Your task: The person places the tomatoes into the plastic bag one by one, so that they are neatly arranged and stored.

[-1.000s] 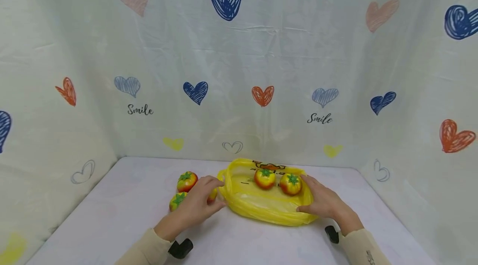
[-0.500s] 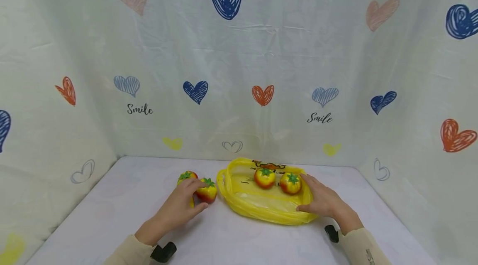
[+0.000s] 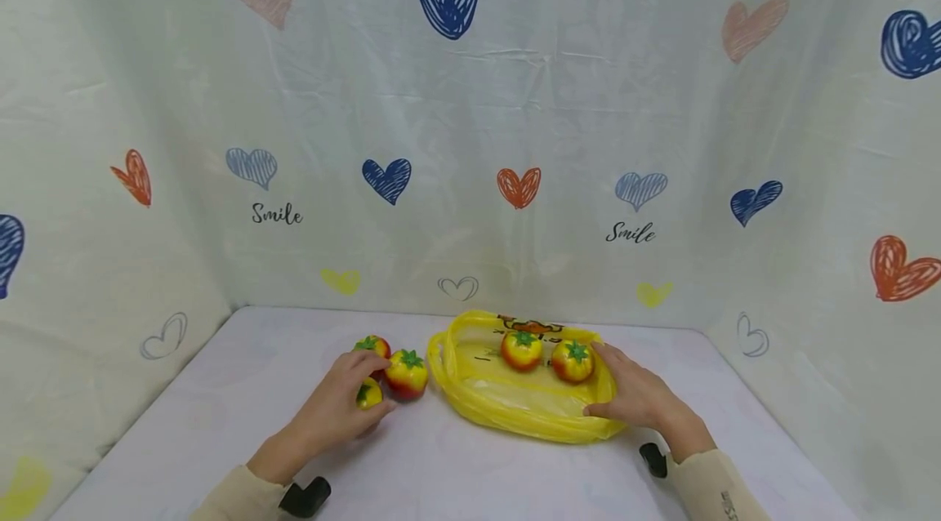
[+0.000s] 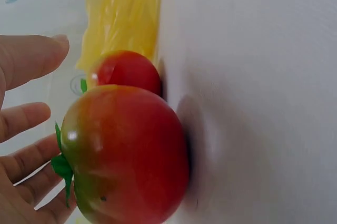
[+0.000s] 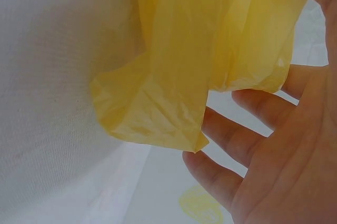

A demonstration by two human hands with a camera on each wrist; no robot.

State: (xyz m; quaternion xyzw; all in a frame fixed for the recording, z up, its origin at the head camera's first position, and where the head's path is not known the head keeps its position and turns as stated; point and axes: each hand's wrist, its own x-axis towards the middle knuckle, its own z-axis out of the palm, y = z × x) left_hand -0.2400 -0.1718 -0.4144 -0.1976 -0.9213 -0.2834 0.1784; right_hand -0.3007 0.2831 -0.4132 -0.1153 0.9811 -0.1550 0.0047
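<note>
Two red-and-yellow fruits (image 3: pixel 521 351) (image 3: pixel 572 361) with green leafy tops lie in a yellow plastic bag (image 3: pixel 507 416) that gapes wide. My right hand (image 3: pixel 647 398) spans the bag's right end, thumb at the near rim and fingers at the far side; the right wrist view shows these fingers (image 5: pixel 231 134) spread and fairly straight beside the plastic (image 5: pixel 168 92). Three similar fruits (image 3: pixel 373 345) (image 3: pixel 406 375) (image 3: pixel 369 394) stand left of the bag. Around the nearest one (image 4: pixel 129 155), my left hand (image 3: pixel 327 411) is spread, with contact unclear.
A white-covered table (image 3: pixel 485 480) holds everything. Behind and at both sides hangs a pale curtain (image 3: pixel 456 113) printed with hearts. Dark wrist devices (image 3: pixel 305 496) (image 3: pixel 653 460) show below both hands.
My left hand has moved left, away from the fruit nearest the bag, to the fruit at the near left. My right hand and the bag have stayed in place.
</note>
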